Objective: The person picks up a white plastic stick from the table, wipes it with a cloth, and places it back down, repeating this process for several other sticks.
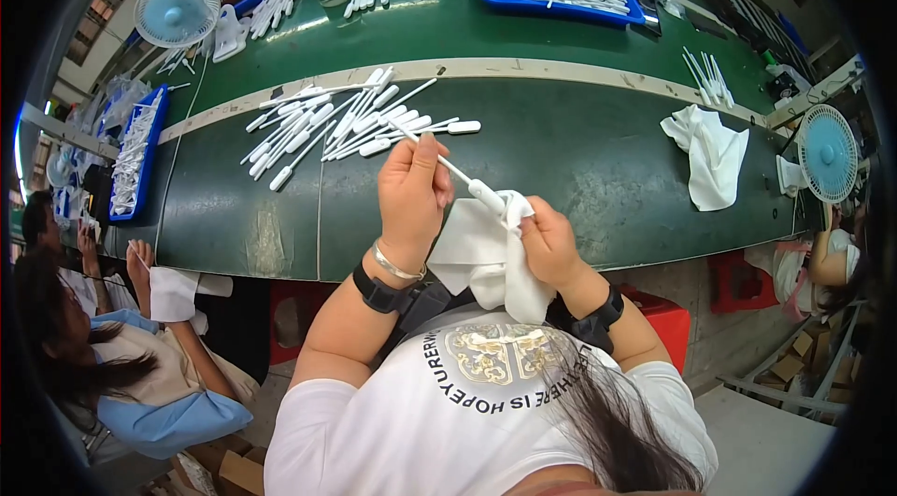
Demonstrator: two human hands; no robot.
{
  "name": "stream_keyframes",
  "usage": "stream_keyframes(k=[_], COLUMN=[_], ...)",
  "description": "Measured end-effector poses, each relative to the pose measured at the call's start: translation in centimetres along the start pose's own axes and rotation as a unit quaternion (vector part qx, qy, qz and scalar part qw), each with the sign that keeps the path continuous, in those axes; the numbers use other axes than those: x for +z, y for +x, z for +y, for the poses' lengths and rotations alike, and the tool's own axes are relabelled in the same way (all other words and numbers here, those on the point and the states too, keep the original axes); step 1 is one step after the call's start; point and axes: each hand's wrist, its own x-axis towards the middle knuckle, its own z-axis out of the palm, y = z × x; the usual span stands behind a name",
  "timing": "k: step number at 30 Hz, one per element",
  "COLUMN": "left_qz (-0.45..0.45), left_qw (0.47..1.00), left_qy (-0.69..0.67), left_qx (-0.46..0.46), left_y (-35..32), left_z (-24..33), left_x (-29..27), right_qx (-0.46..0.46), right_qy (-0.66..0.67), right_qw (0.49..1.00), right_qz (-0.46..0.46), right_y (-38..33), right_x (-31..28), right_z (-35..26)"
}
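Note:
My left hand [411,192] is closed in a pinch on the thin stem of a white plastic wand [484,194], which slants down to the right toward its thicker end. A white cloth [491,258] is bunched in my right hand [553,248], pressed against that thicker end and partly covering it. The cloth's loose folds hang below, in front of my chest. Beyond my left hand, a loose pile of similar white wands [318,127] lies on the dark green table [561,150], pointing in mixed directions.
A second white cloth [707,155] lies at the right, with several wands [708,78] behind it. Farther back stands a blue tray [561,15] heaped with wands. Another blue tray [140,155] sits left, near a seated co-worker [140,356]. Small fans [177,10] stand at both sides.

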Motion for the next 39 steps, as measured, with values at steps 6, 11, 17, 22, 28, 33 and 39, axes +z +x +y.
stream_keyframes(k=[6,11,17,22,28,33,39], left_qz=[-0.017,-0.047,-0.006,-0.130,-0.265,-0.312,-0.376], left_qw=[0.997,0.987,0.997,0.902,0.702,0.687,0.754], left_qy=[0.074,0.148,0.066,0.369,0.578,0.593,0.525], left_qx=[0.001,-0.029,0.040,0.182,0.320,0.282,-0.119], left_y=[-0.1,-0.8,-1.1,-1.6,-1.2,1.9,10.8], left_z=[-1.2,-1.3,-1.6,-2.3,-2.2,-3.7,-7.2], left_x=[0.6,1.6,1.2,2.4,5.6,7.9,12.8], right_qx=[0.065,0.021,0.063,0.131,0.138,0.121,0.070], right_qy=[0.095,0.036,0.177,0.334,0.355,0.392,0.350], right_qw=[0.993,0.999,0.982,0.933,0.923,0.907,0.903], right_qz=[0.038,-0.029,0.018,0.040,0.058,0.094,0.240], right_y=[1.6,1.8,1.0,1.1,1.0,1.3,-1.2], right_x=[1.0,0.7,0.4,-0.3,-1.4,-5.0,-11.4], right_z=[-0.5,-1.4,-0.8,-0.6,0.3,-0.1,2.3])
